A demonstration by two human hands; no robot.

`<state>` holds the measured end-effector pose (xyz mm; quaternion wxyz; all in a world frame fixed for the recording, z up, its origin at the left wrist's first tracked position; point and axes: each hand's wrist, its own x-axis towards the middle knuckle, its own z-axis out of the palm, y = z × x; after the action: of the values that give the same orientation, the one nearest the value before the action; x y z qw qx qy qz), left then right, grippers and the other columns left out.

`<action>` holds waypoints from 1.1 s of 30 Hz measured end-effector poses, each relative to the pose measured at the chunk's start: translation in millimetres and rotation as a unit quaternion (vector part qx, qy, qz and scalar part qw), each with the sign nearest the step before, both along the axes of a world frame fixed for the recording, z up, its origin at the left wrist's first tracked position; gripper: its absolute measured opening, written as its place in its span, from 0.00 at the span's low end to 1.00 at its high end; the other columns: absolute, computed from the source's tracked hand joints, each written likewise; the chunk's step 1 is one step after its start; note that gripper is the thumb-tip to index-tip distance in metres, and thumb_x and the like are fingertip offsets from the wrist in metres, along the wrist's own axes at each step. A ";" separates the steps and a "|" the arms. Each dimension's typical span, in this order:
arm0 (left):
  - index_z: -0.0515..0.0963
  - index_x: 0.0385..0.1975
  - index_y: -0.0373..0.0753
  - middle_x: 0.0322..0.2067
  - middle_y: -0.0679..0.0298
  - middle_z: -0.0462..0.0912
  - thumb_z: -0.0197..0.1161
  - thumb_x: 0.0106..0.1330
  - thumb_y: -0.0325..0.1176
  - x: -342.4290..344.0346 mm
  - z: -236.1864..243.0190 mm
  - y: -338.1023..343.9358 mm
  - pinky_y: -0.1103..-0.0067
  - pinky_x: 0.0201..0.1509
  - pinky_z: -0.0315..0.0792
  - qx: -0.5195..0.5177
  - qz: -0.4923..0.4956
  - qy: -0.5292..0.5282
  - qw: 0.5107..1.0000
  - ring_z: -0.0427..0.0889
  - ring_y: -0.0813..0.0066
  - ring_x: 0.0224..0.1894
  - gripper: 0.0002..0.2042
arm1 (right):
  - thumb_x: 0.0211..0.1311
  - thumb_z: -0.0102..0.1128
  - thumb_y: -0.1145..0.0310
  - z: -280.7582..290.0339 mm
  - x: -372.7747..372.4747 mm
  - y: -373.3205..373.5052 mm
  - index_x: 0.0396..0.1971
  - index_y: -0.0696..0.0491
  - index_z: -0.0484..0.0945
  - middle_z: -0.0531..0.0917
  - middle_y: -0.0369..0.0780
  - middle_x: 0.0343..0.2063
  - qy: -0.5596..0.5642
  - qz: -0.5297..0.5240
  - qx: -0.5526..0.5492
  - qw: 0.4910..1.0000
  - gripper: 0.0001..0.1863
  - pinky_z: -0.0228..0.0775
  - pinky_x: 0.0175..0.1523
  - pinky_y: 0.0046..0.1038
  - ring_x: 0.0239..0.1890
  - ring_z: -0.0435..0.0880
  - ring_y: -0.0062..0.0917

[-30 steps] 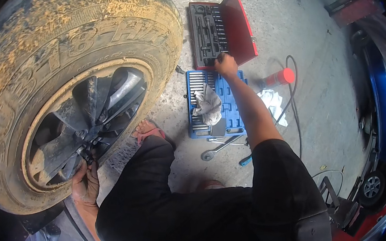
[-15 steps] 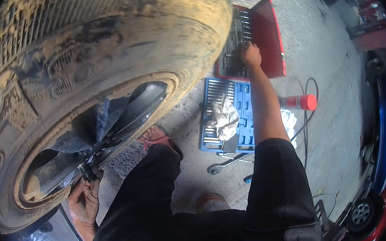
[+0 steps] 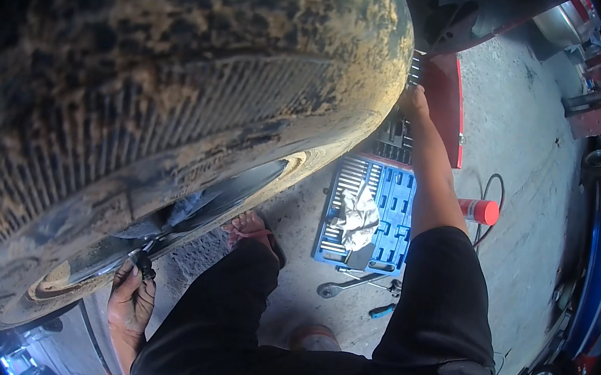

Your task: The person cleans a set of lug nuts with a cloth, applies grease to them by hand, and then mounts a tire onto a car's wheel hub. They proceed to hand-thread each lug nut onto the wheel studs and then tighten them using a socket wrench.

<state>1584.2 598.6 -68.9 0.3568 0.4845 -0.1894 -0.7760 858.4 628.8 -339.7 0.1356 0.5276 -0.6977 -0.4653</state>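
Note:
Beside the wheel at lower left, my left hand point(image 3: 130, 305) is closed, its fingertips pinching a small black piece with a shiny metal end point(image 3: 143, 262). The muddy tyre point(image 3: 200, 96) fills the upper left, with the dark wheel rim point(image 3: 231, 184) facing down toward my hand. My right arm stretches far forward, and my right hand point(image 3: 417, 103) is over the open red toolbox point(image 3: 446, 93), among its rows of metal tools point(image 3: 395, 140). The tyre's edge and shadow hide most of those fingers, so whether they grip anything does not show.
A blue socket case point(image 3: 394, 216) lies open below the toolbox, a crumpled whitish rag point(image 3: 357, 215) on it. Nearby are a ratchet wrench point(image 3: 334, 289), a blue-handled tool point(image 3: 381, 311), a red-capped container point(image 3: 485, 211) and a dark hose point(image 3: 500, 181). My sandalled foot point(image 3: 246, 227) is beside the wheel.
The view has tilted and shifted, so the tyre covers more of it and the toolbox appears lower and further right. My right hand stays at the toolbox; my left still holds the black piece.

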 end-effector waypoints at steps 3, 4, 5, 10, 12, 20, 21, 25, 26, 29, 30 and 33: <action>0.75 0.51 0.30 0.44 0.54 0.83 0.57 0.66 0.19 -2.7 -2.5 -4.2 0.77 0.46 0.85 -0.002 0.003 0.011 1.000 0.85 0.66 0.42 0.14 | 0.68 0.50 0.61 -19.0 -17.5 21.5 0.40 0.37 0.84 0.87 0.29 0.38 -0.114 -0.025 -0.092 0.989 0.12 0.70 0.50 0.38 0.48 0.84 0.27; 0.74 0.51 0.30 0.44 0.53 0.83 0.56 0.67 0.19 -4.2 -3.6 -4.6 0.77 0.46 0.85 0.004 0.002 0.016 1.000 0.85 0.65 0.42 0.13 | 0.67 0.51 0.61 -20.0 -22.3 27.7 0.40 0.37 0.84 0.87 0.29 0.38 -0.127 -0.023 -0.120 0.984 0.11 0.70 0.49 0.37 0.48 0.83 0.27; 0.74 0.51 0.29 0.45 0.52 0.82 0.56 0.67 0.19 -7.1 -4.2 -5.8 0.76 0.47 0.85 0.009 -0.001 0.023 1.000 0.85 0.64 0.42 0.13 | 0.67 0.52 0.61 -20.1 -28.5 32.9 0.40 0.37 0.84 0.87 0.30 0.38 -0.139 -0.023 -0.147 0.979 0.11 0.70 0.49 0.35 0.49 0.83 0.26; 0.72 0.52 0.23 0.47 0.46 0.80 0.54 0.68 0.22 0.0 13.9 1.1 0.70 0.56 0.79 -0.017 -0.058 0.022 0.998 0.82 0.55 0.50 0.15 | 0.67 0.49 0.64 21.4 24.6 8.8 0.43 0.36 0.82 0.87 0.31 0.38 -0.125 -0.034 -0.041 0.991 0.12 0.71 0.47 0.30 0.51 0.81 0.24; 0.71 0.54 0.23 0.47 0.48 0.80 0.55 0.68 0.23 6.7 15.4 -0.2 0.72 0.59 0.74 -0.051 -0.123 -0.048 0.990 0.80 0.58 0.52 0.16 | 0.65 0.53 0.64 48.2 49.3 11.8 0.44 0.40 0.81 0.86 0.33 0.39 -0.159 -0.031 -0.124 0.979 0.11 0.73 0.48 0.31 0.50 0.81 0.27; 0.77 0.48 0.39 0.43 0.65 0.82 0.65 0.67 0.36 -26.8 25.9 -7.1 0.78 0.53 0.73 0.001 -0.129 -0.012 0.992 0.80 0.75 0.46 0.13 | 0.64 0.59 0.63 50.4 135.6 131.9 0.37 0.57 0.78 0.84 0.35 0.30 -0.621 -0.250 -0.551 0.498 0.11 0.77 0.38 0.36 0.37 0.85 0.27; 0.77 0.46 0.40 0.39 0.67 0.81 0.63 0.68 0.35 -27.7 27.4 -11.1 0.79 0.51 0.73 -0.005 -0.134 0.001 0.991 0.79 0.77 0.42 0.11 | 0.64 0.59 0.65 25.5 152.9 152.4 0.32 0.56 0.79 0.83 0.34 0.27 -0.784 -0.288 -0.501 0.228 0.09 0.77 0.37 0.32 0.33 0.84 0.24; 0.76 0.44 0.41 0.36 0.70 0.81 0.60 0.70 0.34 -10.4 8.8 -3.7 0.80 0.52 0.74 -0.013 -0.137 0.037 0.990 0.79 0.79 0.40 0.08 | 0.61 0.59 0.73 138.2 355.7 178.8 0.38 0.57 0.76 0.83 0.40 0.33 -0.834 -0.444 -0.314 -0.094 0.07 0.80 0.43 0.22 0.34 0.83 0.24; 0.76 0.44 0.41 0.37 0.69 0.81 0.60 0.70 0.34 -9.4 6.2 -4.3 0.80 0.54 0.73 -0.020 -0.143 0.044 0.988 0.80 0.78 0.43 0.08 | 0.60 0.60 0.74 163.5 398.4 176.3 0.39 0.57 0.75 0.83 0.42 0.37 -0.818 -0.465 -0.326 -0.085 0.09 0.79 0.42 0.23 0.35 0.84 0.25; 0.76 0.45 0.42 0.39 0.68 0.82 0.63 0.69 0.36 -12.1 3.5 -3.8 0.79 0.57 0.72 -0.010 -0.151 0.000 0.989 0.80 0.78 0.48 0.09 | 0.59 0.60 0.75 230.6 481.9 162.5 0.43 0.55 0.73 0.80 0.47 0.49 -0.842 -0.476 -0.212 -0.137 0.13 0.73 0.55 0.30 0.50 0.81 0.30; 0.76 0.45 0.42 0.39 0.68 0.82 0.64 0.68 0.36 -13.8 1.3 -4.6 0.78 0.56 0.73 -0.016 -0.149 0.007 0.989 0.80 0.77 0.47 0.10 | 0.61 0.59 0.75 242.1 497.5 153.4 0.50 0.56 0.72 0.80 0.46 0.50 -0.853 -0.472 -0.158 -0.158 0.16 0.73 0.53 0.29 0.46 0.81 0.29; 0.76 0.44 0.42 0.38 0.68 0.82 0.67 0.66 0.37 -24.9 -12.7 -13.1 0.77 0.54 0.75 -0.045 -0.160 0.040 0.985 0.81 0.77 0.44 0.11 | 0.64 0.59 0.73 263.1 522.4 128.9 0.59 0.55 0.72 0.82 0.39 0.48 -0.919 -0.375 -0.111 -0.052 0.23 0.71 0.45 0.22 0.41 0.80 0.20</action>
<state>1559.4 585.5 -81.6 0.2567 0.4001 -0.2847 -0.8324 1380.9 757.7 -76.7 0.7638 -0.1233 0.3379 -0.5359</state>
